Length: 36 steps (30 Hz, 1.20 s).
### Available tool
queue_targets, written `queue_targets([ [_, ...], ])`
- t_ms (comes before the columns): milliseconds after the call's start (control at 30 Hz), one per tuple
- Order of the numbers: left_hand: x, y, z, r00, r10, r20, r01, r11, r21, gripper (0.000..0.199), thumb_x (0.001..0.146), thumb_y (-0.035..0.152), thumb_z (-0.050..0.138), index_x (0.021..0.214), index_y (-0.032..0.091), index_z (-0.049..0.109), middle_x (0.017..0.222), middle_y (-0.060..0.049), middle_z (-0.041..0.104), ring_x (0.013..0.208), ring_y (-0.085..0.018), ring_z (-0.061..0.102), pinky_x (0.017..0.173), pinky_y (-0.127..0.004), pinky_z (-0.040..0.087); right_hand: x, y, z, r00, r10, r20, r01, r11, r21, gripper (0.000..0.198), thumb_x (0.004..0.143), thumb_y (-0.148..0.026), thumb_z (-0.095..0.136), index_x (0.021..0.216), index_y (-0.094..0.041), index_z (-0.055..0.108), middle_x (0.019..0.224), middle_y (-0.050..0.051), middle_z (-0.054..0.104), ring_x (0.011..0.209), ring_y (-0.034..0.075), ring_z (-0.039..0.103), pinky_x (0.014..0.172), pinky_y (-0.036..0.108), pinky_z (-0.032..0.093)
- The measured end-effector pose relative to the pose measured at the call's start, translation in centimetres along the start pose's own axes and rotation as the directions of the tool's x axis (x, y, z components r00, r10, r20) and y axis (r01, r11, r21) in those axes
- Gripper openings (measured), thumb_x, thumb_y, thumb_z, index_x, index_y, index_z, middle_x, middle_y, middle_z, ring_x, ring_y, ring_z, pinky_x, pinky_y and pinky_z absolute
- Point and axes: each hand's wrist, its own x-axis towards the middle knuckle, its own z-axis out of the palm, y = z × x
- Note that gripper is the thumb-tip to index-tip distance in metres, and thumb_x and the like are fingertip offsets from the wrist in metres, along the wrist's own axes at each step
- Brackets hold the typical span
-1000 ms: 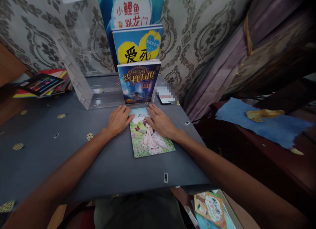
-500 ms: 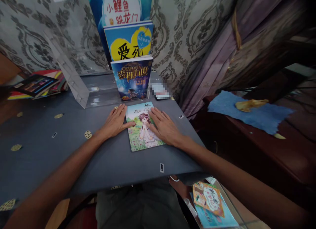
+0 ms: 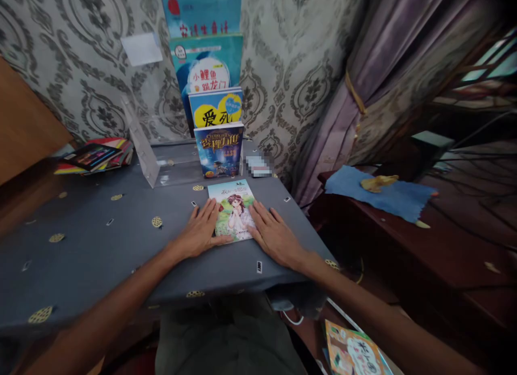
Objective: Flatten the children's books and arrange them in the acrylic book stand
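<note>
Two bare hands lie on a thin book (image 3: 233, 205), and from where I stand what strikes me in the head view is how low on the cover they now rest. A second ago they were up by its top corners; since then they have slid toward the person, so the title and the drawn figure show almost whole. The left hand (image 3: 202, 229) covers the lower left side, its thumb reaching over the cover near the bottom edge. The right hand (image 3: 277, 237) covers the lower right side. Neither grip is closed round anything: fingers are spread and laid flat, pressing or resting, I can't tell which.

The book itself seems to have hardly shifted on the worktop (image 3: 121, 251); it lies face up, just in front of the clear stand (image 3: 141, 143). I'd judge that the change is one of hand placement, with the book neither lifted nor opened.

The head has tipped up too, bringing a tall teal book (image 3: 202, 11) into sight behind the other upright ones, the nearest a dark blue book (image 3: 220, 159). A loose pile of books (image 3: 97, 157) lies farther left.
</note>
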Motion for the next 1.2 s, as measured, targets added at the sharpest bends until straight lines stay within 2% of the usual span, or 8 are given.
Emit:
queue_targets([
  [133,-0.8,0.8,-0.1,1.0,0.009,-0.022,-0.009,1.0,0.002,0.097,0.092,0.076,0.035,0.162,0.016,0.007,0.167,-0.022,0.012,0.156,-0.035,0.01,0.123,-0.057,0.016,-1.1,-0.3,-0.2,1.0,-0.005,-0.019,0.005,1.0,-0.016,0.06,0.105,-0.044,0.026,0.152,-0.009,0.04,0.158,0.02,0.04,0.148,0.029,0.036,0.117,0.053,0.037],
  [267,-0.3,0.8,-0.7,0.999,0.007,0.031,-0.008,1.0,0.008,0.099,0.09,0.079,0.035,0.161,0.014,0.014,0.166,-0.021,0.015,0.156,-0.034,0.01,0.123,-0.057,0.016,-1.5,-0.2,-0.3,0.999,-0.011,-0.042,0.011,1.0,-0.006,0.057,0.105,-0.042,0.028,0.153,-0.013,0.041,0.158,0.018,0.041,0.147,0.028,0.038,0.115,0.052,0.04],
  [400,2.3,0.3,-1.2,0.999,0.012,0.044,-0.012,1.0,-0.004,0.093,0.092,0.077,0.033,0.16,0.014,0.021,0.166,-0.02,0.02,0.155,-0.032,0.015,0.124,-0.053,0.017,-1.6,-0.2,-0.5,0.999,-0.007,-0.042,0.007,1.0,-0.006,0.056,0.105,-0.042,0.03,0.152,-0.014,0.043,0.157,0.017,0.042,0.147,0.027,0.039,0.116,0.052,0.04],
  [600,7.7,0.2,-1.3,1.0,0.0,-0.023,0.0,1.0,-0.012,0.087,0.095,0.071,0.034,0.156,0.009,0.029,0.163,-0.023,0.026,0.154,-0.034,0.019,0.122,-0.057,0.018,-1.7,-0.2,-0.7,1.0,0.012,-0.014,-0.012,1.0,0.001,0.057,0.105,-0.043,0.031,0.151,-0.013,0.045,0.158,0.016,0.041,0.145,0.028,0.041,0.117,0.05,0.04],
  [767,9.0,0.3,-1.1,0.999,0.013,-0.05,-0.013,1.0,-0.008,0.087,0.094,0.071,0.036,0.155,0.008,0.031,0.163,-0.022,0.027,0.154,-0.032,0.02,0.124,-0.05,0.018,-1.5,0.6,-1.5,1.0,0.004,0.027,-0.007,0.996,0.085,0.055,0.105,-0.045,0.032,0.15,-0.018,0.047,0.157,0.014,0.044,0.145,0.027,0.042,0.118,0.05,0.039],
  [933,8.9,0.0,-0.5,0.994,0.049,-0.096,-0.049,0.999,0.006,0.08,0.097,0.064,0.037,0.154,0.009,0.031,0.163,-0.022,0.028,0.154,-0.032,0.021,0.124,-0.053,0.019,3.2,1.3,-1.7,0.998,-0.038,0.054,0.027,0.982,0.189,0.049,0.105,-0.036,0.034,0.148,-0.019,0.049,0.152,0.014,0.051,0.145,0.026,0.043,0.117,0.052,0.039],
  [1067,9.0,0.0,-0.4,0.994,0.036,-0.101,-0.034,0.999,0.019,0.072,0.098,0.052,0.041,0.153,0.007,0.032,0.162,-0.021,0.031,0.153,-0.03,0.024,0.125,-0.05,0.019,8.8,1.9,-0.2,0.998,-0.021,0.054,0.012,0.985,0.171,0.048,0.104,-0.027,0.032,0.145,-0.012,0.051,0.152,0.017,0.05,0.145,0.026,0.041,0.118,0.051,0.037],
  [1200,8.7,-0.2,-0.4,0.989,0.047,-0.139,-0.046,0.999,0.014,0.071,0.099,0.056,0.04,0.152,0.009,0.035,0.161,-0.019,0.035,0.152,-0.028,0.028,0.125,-0.049,0.02,11.6,3.1,1.3,0.999,0.001,0.038,-0.007,0.991,0.135,0.049,0.103,-0.024,0.031,0.146,-0.01,0.05,0.154,0.017,0.047,0.147,0.026,0.039,0.119,0.052,0.034],
])
